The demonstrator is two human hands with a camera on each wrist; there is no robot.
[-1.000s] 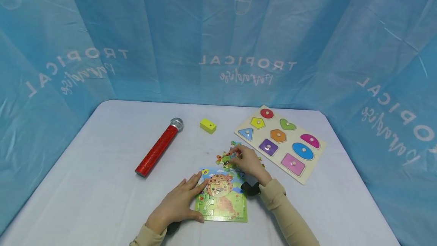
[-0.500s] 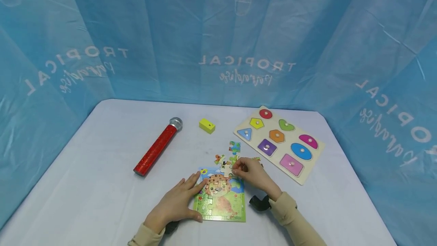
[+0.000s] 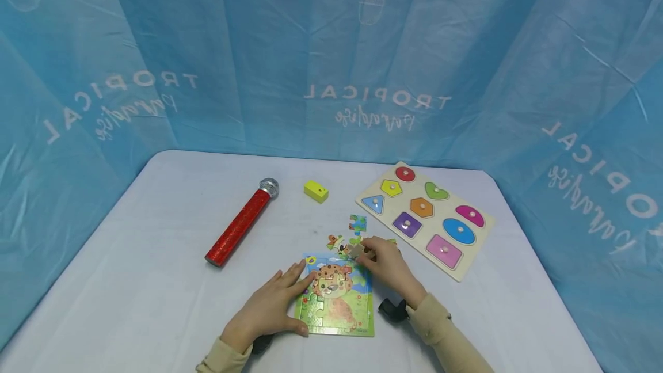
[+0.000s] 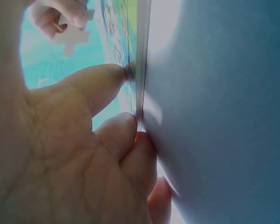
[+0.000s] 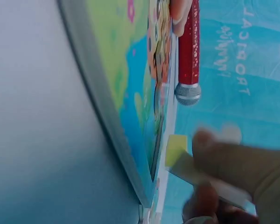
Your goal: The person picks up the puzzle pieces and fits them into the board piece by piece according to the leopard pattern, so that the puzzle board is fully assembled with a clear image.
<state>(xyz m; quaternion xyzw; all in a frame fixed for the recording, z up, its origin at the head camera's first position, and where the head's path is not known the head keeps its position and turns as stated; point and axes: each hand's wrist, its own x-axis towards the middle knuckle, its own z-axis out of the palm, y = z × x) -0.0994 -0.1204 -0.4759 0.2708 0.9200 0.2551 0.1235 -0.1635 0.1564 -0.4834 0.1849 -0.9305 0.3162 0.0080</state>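
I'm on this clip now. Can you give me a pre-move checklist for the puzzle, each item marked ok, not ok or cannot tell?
1. Piece secure: ok; the right hand pinches a puzzle piece.
2. Print showing on that piece: not ok; it looks plain in the left wrist view.
3. Puzzle board steadied: ok; the left hand rests at its left edge.
4. Matching spot known: cannot tell; the held piece's print isn't visible.
5. Loose pieces all in sight: cannot tell; the right hand blocks part of the group.
6. Other items off the board: ok; the red microphone, yellow block and shape board lie apart from it.
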